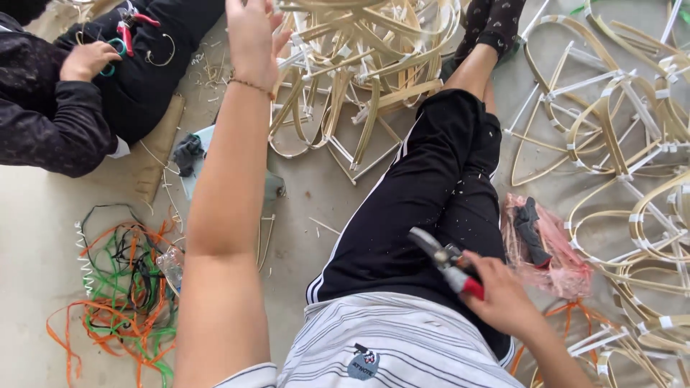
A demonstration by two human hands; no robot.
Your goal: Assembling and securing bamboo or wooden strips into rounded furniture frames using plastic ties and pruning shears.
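While the right hand (503, 294) grips red-handled pliers (447, 262) at five o'clock, the left hand (251, 36), fingers spread, reaches the bamboo frame (359, 72) at twelve; steadying it first seems wise.

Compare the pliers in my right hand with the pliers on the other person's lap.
Your pliers are gripped in your right hand, jaws pointing up-left over your black trousers; the other pliers lie loose on the dark lap, unheld. Yours look larger, being closer to the camera. Both have red handles and metal jaws.
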